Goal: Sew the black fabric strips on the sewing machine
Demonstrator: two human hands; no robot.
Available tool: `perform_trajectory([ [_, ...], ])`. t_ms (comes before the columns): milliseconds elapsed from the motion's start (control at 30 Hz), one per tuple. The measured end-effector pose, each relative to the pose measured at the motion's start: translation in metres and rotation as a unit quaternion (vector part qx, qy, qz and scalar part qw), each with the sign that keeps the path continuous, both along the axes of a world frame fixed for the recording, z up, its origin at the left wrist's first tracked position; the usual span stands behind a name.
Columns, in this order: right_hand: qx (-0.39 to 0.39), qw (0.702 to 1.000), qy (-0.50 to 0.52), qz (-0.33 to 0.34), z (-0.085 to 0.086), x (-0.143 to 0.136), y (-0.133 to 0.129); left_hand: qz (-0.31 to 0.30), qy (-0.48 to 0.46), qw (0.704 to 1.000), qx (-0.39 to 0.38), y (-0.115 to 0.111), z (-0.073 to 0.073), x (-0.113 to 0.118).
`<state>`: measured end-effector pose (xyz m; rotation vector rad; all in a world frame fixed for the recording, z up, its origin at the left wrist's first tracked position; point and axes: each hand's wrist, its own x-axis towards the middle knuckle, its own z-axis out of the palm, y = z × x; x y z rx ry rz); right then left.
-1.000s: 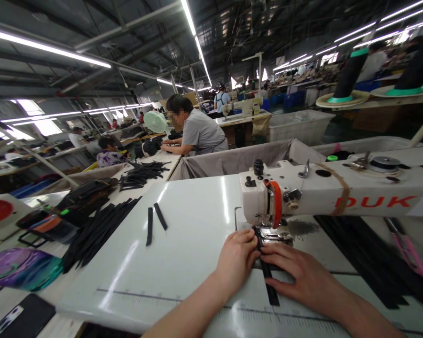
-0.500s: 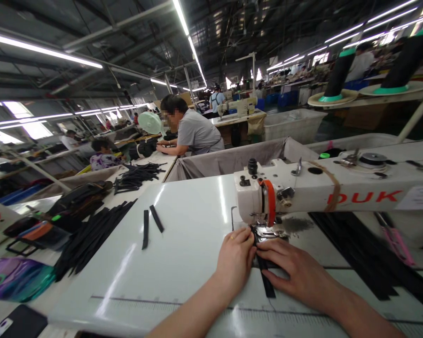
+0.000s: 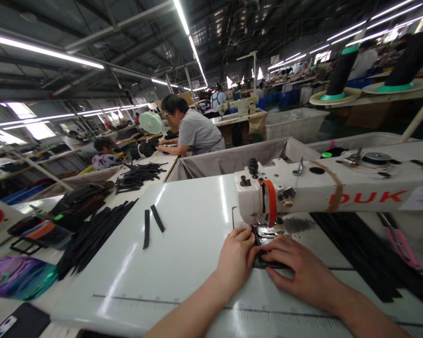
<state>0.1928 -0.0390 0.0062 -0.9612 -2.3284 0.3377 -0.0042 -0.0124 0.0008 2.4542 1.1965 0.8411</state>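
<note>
The left hand lies with its fingers bent and close together, their tips at a black fabric strip just before the needle area of the industrial sewing machine; whether the thumb pinches the strip from below, I cannot tell. The right hand comes from the other side, flatter, with the fingers a little spread and the thumb apart, and its fingertips also reach the strip, near the shiny metal plate. Probably the two hands meet like this so that the small strip lies straight and cannot turn to one side, because it is too narrow for a whole palm. Much of it is hidden by the fingers, and the end near the needle I cannot see clearly. On the smooth sewing table, two short black strips lie apart on the left, perhaps so as not to disturb the hands. Longer black strips pass under the machine arm, and the pink-handled scissors rest beside them, it seems within reach of the right hand. Above, the black thread cones stand on discs, presumably so the thread can unwind freely
</note>
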Motion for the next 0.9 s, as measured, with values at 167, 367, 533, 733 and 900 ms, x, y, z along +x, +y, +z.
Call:
perform_trajectory([
  [167, -0.002, 0.999, -0.02, -0.029, -0.007, 0.001, 0.006, 0.0, -0.003, 1.0, -0.003, 0.0, 0.001, 0.0],
  [367, 0.014, 0.997, -0.039, -0.059, -0.017, 0.001, 0.008, 0.002, 0.0, 1.0, 0.005, -0.001, 0.001, 0.001],
  [533, 0.019, 0.997, -0.05, -0.056, -0.016, 0.0, 0.008, 0.011, 0.016, 1.0, 0.008, -0.003, 0.001, 0.001],
  [733, 0.017, 0.997, -0.058, -0.053, -0.015, -0.001, 0.007, 0.019, 0.027, 0.999, 0.029, -0.005, -0.003, 0.003],
  [900, 0.016, 0.997, -0.057, -0.054, -0.011, -0.002, 0.006, 0.033, 0.045, 0.998, 0.031, -0.006, -0.003, 0.006],
])
